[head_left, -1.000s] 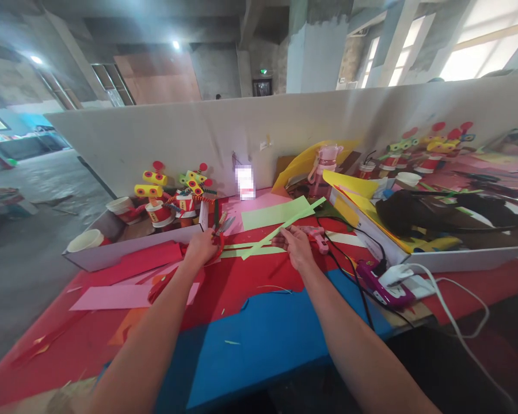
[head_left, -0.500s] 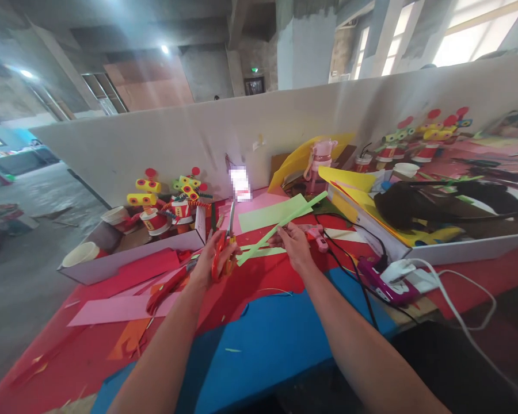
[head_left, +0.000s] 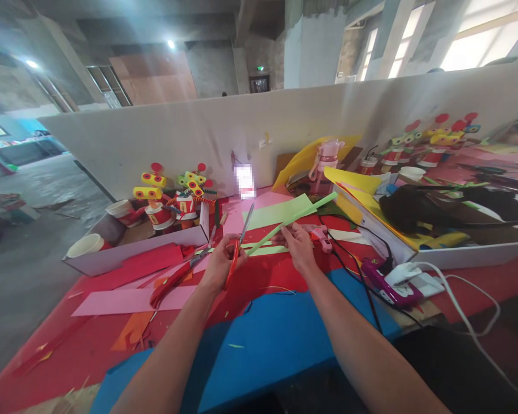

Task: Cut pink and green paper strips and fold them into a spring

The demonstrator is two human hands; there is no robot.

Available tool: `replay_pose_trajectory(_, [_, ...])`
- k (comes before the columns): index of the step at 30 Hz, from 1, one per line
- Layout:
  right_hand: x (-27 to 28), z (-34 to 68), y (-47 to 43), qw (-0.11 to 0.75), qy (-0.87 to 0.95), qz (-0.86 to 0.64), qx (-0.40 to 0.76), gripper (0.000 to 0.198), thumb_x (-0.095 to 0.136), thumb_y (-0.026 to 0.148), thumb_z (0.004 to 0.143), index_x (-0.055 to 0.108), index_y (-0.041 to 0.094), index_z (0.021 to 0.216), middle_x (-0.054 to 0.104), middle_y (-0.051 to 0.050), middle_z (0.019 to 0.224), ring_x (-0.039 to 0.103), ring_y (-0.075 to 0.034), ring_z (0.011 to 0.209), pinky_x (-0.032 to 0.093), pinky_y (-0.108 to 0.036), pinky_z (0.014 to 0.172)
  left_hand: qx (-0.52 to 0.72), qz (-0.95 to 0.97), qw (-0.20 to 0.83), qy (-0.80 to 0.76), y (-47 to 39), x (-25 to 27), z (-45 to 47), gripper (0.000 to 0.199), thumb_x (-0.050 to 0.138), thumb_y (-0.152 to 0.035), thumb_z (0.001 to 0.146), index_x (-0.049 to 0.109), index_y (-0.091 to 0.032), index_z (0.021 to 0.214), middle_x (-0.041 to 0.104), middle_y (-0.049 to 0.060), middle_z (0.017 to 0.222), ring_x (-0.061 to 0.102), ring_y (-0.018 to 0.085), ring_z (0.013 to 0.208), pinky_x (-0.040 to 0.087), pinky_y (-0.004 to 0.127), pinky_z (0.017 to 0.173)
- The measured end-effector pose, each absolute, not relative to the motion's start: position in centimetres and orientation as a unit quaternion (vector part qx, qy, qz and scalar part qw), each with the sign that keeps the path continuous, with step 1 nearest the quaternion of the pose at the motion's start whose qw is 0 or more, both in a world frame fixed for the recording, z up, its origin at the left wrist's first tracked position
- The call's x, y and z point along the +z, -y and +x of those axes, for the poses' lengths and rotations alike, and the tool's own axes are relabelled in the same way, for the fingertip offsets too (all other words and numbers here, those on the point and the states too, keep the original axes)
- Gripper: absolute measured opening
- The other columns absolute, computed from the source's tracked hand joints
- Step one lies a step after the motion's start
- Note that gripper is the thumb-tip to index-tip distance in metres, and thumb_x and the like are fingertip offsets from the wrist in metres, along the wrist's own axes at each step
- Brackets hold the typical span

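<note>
My left hand [head_left: 223, 263] is closed round a pair of scissors [head_left: 235, 263] with red handles, its blades pointing up and away. A thin light-green paper strip [head_left: 273, 231] slants up to the right, its lower end close to the scissors and my left fingers. My right hand [head_left: 297, 244] pinches that strip near its middle. Behind it lies a wider light-green paper piece [head_left: 280, 211] on pink paper. A second pair of red-handled scissors [head_left: 171, 283] rests to the left of my left hand.
Red and blue sheets [head_left: 280, 339] cover the table. On the left stands a box [head_left: 142, 251] with paper-cup figures [head_left: 159, 211]. To the right are a pink glue gun [head_left: 322, 237], cables, a purple power strip [head_left: 386, 283] and a larger box [head_left: 470, 257]. A white partition [head_left: 176, 132] runs behind.
The scissors in my left hand have turned, their blades now tilting right toward the strip. My right hand still pinches the strip. The whole view has shifted slightly.
</note>
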State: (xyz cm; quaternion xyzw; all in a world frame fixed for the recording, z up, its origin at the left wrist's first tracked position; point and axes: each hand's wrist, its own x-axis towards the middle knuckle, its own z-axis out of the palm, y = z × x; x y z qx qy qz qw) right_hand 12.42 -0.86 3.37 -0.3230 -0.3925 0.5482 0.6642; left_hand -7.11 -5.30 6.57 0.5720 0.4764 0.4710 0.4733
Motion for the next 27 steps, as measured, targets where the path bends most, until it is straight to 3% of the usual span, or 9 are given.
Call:
replay_pose_trajectory(8, [3.4, 10.2, 2.6, 0.549, 0.412, -0.295, 0.665, 0.037, 0.084, 0.045, 0.06, 0.064, 0.015, 0.068, 0.069, -0.001, 0.063, 0.067, -0.013, 0.059, 0.058, -0.025, 0.062, 0.504, 0.581, 0.43, -0.473, 5.1, 5.8, -5.9, 0.056, 0.077, -0.034, 0.061, 0.049, -0.023, 0.108, 0.053, -0.007, 0.067, 0.054, 0.011, 0.061, 0.04, 0.021, 0.059])
replay_pose_trajectory(11, [3.3, 10.3, 2.4, 0.562, 0.377, -0.295, 0.674, 0.039, 0.084, 0.046, 0.059, 0.061, 0.016, 0.068, 0.068, 0.0, 0.061, 0.068, -0.015, 0.058, 0.059, -0.027, 0.061, 0.488, 0.617, 0.385, -0.482, 5.1, 5.5, -6.0, 0.048, 0.072, -0.035, 0.069, 0.049, -0.022, 0.11, 0.051, -0.006, 0.067, 0.051, 0.011, 0.061, 0.039, 0.021, 0.059])
replay_pose_trajectory(18, [3.7, 11.9, 0.9, 0.663, 0.353, -0.296, 0.591, 0.04, 0.083, 0.048, 0.059, 0.06, 0.019, 0.074, 0.069, 0.001, 0.063, 0.072, -0.02, 0.066, 0.061, -0.034, 0.067, 0.333, 0.751, 0.132, -0.555, 5.8, 6.6, -7.2, 0.032, 0.055, -0.025, 0.081, 0.057, -0.02, 0.112, 0.047, -0.007, 0.06, 0.042, 0.011, 0.053, 0.032, 0.022, 0.055])
replay_pose_trajectory(22, [3.7, 12.2, 0.7, 0.679, 0.36, -0.317, 0.556, 0.036, 0.08, 0.046, 0.063, 0.059, 0.02, 0.075, 0.069, 0.001, 0.062, 0.071, -0.019, 0.064, 0.061, -0.033, 0.064, 0.227, 0.786, 0.104, -0.566, 6.0, 7.0, -7.2, 0.049, 0.048, -0.015, 0.081, 0.053, -0.023, 0.129, 0.065, 0.002, 0.085, 0.059, 0.015, 0.069, 0.039, 0.024, 0.063])
replay_pose_trajectory(27, [3.6, 12.2, 0.7, 0.683, 0.364, -0.319, 0.547, 0.034, 0.078, 0.045, 0.065, 0.059, 0.019, 0.076, 0.07, 0.001, 0.065, 0.07, -0.018, 0.063, 0.061, -0.033, 0.065, 0.106, 0.795, 0.064, -0.594, 6.2, 7.0, -6.7, 0.061, 0.045, -0.008, 0.08, 0.045, -0.026, 0.138, 0.065, 0.009, 0.114, 0.065, 0.023, 0.094, 0.044, 0.029, 0.072])
